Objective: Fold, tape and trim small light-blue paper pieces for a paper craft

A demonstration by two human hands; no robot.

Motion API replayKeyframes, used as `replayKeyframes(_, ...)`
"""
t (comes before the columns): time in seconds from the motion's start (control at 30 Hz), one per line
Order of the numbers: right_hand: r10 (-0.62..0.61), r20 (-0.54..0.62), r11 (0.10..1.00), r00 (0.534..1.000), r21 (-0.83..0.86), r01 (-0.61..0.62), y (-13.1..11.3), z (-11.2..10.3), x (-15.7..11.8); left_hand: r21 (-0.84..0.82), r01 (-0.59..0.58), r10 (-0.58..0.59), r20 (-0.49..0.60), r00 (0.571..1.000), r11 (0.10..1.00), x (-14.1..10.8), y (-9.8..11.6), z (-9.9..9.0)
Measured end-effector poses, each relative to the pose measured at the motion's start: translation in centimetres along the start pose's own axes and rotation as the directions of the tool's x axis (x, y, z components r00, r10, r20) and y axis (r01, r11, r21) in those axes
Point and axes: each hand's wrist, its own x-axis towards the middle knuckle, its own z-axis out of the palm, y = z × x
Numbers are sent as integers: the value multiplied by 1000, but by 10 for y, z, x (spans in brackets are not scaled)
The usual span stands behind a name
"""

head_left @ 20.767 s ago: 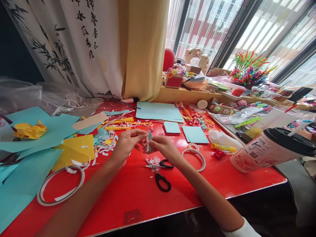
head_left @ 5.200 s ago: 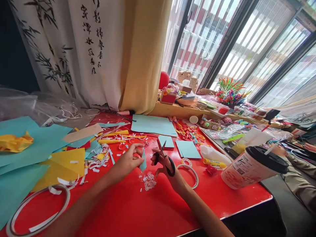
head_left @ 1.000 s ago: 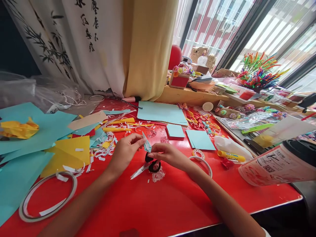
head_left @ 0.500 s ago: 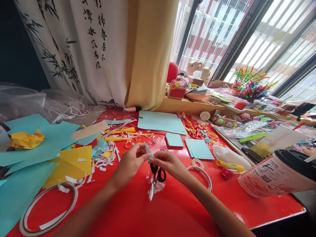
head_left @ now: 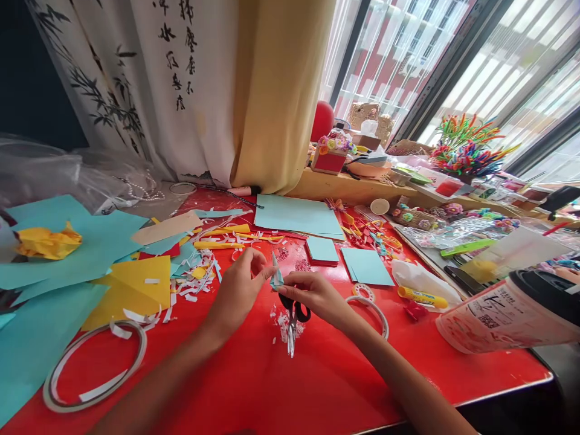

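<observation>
A small folded piece of light blue paper [head_left: 276, 278] stands between my hands, its narrow tip pointing up. My left hand [head_left: 239, 291] pinches it from the left, thumb against the paper and fingers curled. From the right, my right hand [head_left: 313, 295] grips its lower part between thumb and fingers. Scissors [head_left: 291, 338] with black handles hang from my right hand, blades down; how the fingers go through the handles is partly hidden. Under them, small white paper scraps [head_left: 281, 323] lie on the red table [head_left: 254, 386].
Light blue squares [head_left: 368, 266] and a smaller stack [head_left: 322, 249] lie beyond my hands. Tape rolls [head_left: 49, 389] flank both arms. Yellow paper [head_left: 136, 290] and cuttings are at left. At right are a yellow glue stick [head_left: 422, 298] and a large lidded cup [head_left: 489, 314].
The folded paper now shows more of its folded side. My left fingers are a little farther from its tip. The scissors have swung slightly to the right, and the view has shifted a little.
</observation>
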Motion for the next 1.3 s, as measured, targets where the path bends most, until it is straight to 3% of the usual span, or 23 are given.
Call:
replayKeyframes(0.07, 6, -28, 1000, 1000, 7, -6, -1, 0, 0, 140, -209, 210, 10, 978, 968, -2, 0, -1)
replayKeyframes(0.13, -2, -56, 1000, 998, -20, 1, -2, -2, 0, 231, -406, 397, 85, 914, 884, -3, 0, -2)
replayKeyframes(0.27, -61, -89, 992, 994, -113, 50, -5, -4, -1, 322, -555, 536, 152, 830, 767, -3, -3, -5)
replayKeyframes(0.53, -158, -143, 957, 977, -267, 116, -14, -3, -5, 314, -617, 599, 163, 784, 722, -3, -5, -7)
replayKeyframes(0.77, -190, -175, 935, 966, -332, 124, -16, -3, -6, 231, -573, 554, 147, 820, 786, -3, -2, -9)
replayKeyframes(1.13, -221, -197, 918, 955, -373, 135, -17, -1, -7, 266, -617, 600, 151, 785, 741, -3, -5, -6)
replayKeyframes(1.3, -230, -187, 916, 955, -373, 147, -18, -1, -7, 260, -607, 592, 141, 793, 751, -4, -3, -7)
